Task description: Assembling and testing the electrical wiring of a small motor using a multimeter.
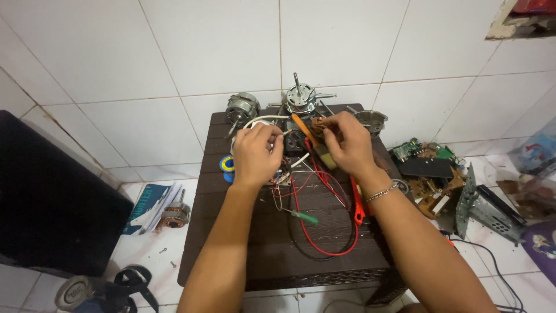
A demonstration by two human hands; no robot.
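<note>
home repair corner | tiled floor (145, 243) | fan motors (242, 108) | circuit boards (425, 152)

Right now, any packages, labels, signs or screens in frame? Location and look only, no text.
Booklet or flat packet: on the floor tiles left of the dark table, rectangular, teal cover with white pages fanned beside it.
Plastic bag: far right by the wall, clear and crinkled, bluish contents.
Printed sheet: bottom right on the floor, purple with a pale figure.
No screens or signs visible.

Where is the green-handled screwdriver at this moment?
In the head view, the green-handled screwdriver lies on the dark table, near its middle, between the person's forearms and just left of the red wire loop.
</note>
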